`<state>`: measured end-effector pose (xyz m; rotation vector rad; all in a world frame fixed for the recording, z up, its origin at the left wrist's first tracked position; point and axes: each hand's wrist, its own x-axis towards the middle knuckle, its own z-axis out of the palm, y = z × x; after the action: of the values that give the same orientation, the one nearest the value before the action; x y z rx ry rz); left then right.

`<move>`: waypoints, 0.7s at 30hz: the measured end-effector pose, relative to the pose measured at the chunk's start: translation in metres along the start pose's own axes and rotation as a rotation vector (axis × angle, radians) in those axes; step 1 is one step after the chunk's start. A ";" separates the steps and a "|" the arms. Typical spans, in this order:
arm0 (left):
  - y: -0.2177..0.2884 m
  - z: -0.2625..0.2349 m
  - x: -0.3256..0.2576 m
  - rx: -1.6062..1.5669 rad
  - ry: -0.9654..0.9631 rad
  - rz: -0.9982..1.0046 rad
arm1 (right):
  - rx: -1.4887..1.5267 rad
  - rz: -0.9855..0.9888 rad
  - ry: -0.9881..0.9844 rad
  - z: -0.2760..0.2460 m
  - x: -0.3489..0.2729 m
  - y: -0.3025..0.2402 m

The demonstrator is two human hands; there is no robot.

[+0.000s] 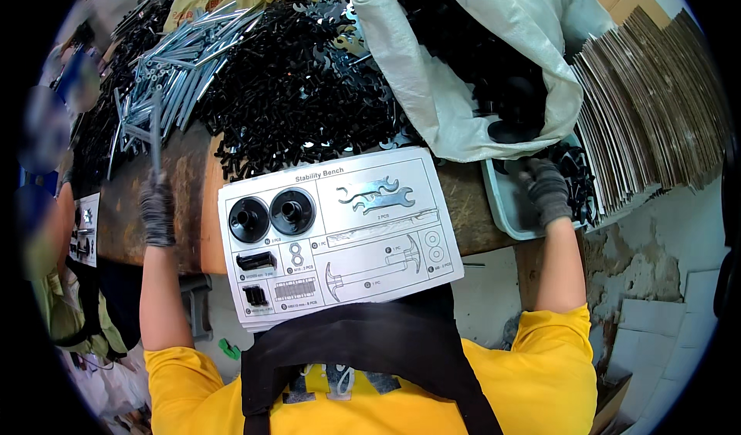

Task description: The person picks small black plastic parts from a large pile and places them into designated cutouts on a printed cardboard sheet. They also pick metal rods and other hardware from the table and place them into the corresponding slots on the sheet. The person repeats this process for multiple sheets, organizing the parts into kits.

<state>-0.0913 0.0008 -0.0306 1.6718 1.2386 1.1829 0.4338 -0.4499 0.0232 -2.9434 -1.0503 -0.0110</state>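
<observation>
Grasping a silver rod point(156, 134), head view: left hand point(157, 213) at left, on the near side of the rod pile point(181, 72). Right hand point(547, 193) at right, over pale tray point(515, 209), beside black parts point(576, 171); finger closure cannot be told. Printed sheets point(351, 238) between.

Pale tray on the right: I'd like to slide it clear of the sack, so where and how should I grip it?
Probably pinch the raised wall of the pale tray at its near-left corner, coming from the left. That corner looks uncovered, while the white sack overhangs the far end and stacked cardboard crowds the right side.
</observation>
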 end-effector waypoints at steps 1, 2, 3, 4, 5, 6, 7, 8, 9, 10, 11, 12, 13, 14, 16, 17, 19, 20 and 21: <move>0.011 0.011 -0.014 0.023 -0.120 0.117 | -0.043 0.003 -0.043 0.001 0.005 -0.013; 0.044 0.029 -0.036 0.157 -0.211 0.254 | -0.035 0.075 -0.233 -0.004 0.012 -0.026; 0.086 0.049 -0.059 0.286 -0.306 0.393 | 0.005 0.081 -0.316 0.000 0.019 -0.033; 0.118 0.065 -0.076 0.294 -0.463 0.444 | -0.090 0.051 -0.379 0.009 0.023 -0.038; 0.144 0.081 -0.091 0.292 -0.624 0.496 | -0.190 0.028 -0.438 0.015 0.025 -0.042; 0.166 0.092 -0.108 0.351 -0.706 0.533 | -0.171 0.057 -0.451 0.011 0.028 -0.049; 0.179 0.103 -0.124 0.398 -0.789 0.570 | -0.159 -0.021 -0.437 0.011 0.027 -0.049; 0.187 0.114 -0.136 0.473 -0.868 0.646 | -0.144 -0.085 -0.428 0.009 0.025 -0.042; 0.190 0.126 -0.146 0.552 -0.941 0.719 | -0.130 -0.155 -0.418 0.003 0.022 -0.043; 0.189 0.138 -0.154 0.613 -1.057 0.753 | -0.081 -0.183 -0.408 -0.006 0.013 -0.044; 0.186 0.147 -0.161 0.679 -1.166 0.782 | 0.004 -0.195 -0.340 -0.013 0.007 -0.042; 0.180 0.153 -0.170 0.741 -1.132 0.880 | 0.086 -0.195 -0.276 -0.017 -0.002 -0.036; 0.180 0.158 -0.175 0.762 -1.162 0.868 | 0.168 -0.195 -0.211 -0.023 -0.011 -0.032; 0.174 0.162 -0.179 0.783 -1.164 0.852 | 0.210 -0.177 -0.172 -0.037 -0.022 -0.037; 0.168 0.166 -0.182 0.809 -1.153 0.824 | 0.332 -0.269 0.061 -0.035 -0.039 -0.028; 0.167 0.167 -0.182 0.818 -1.134 0.808 | 0.429 -0.282 0.087 -0.036 -0.049 -0.031; 0.165 0.164 -0.180 0.819 -1.139 0.733 | 0.629 -0.316 0.132 -0.041 -0.066 -0.050; 0.165 0.160 -0.177 0.807 -1.163 0.680 | 0.801 -0.335 0.088 -0.036 -0.073 -0.059; 0.165 0.155 -0.175 0.798 -1.187 0.626 | 0.849 -0.385 0.031 -0.042 -0.080 -0.077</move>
<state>0.0844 -0.2167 0.0302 2.7966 0.3697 -0.2611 0.3233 -0.4417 0.0653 -1.9645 -1.2067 0.3008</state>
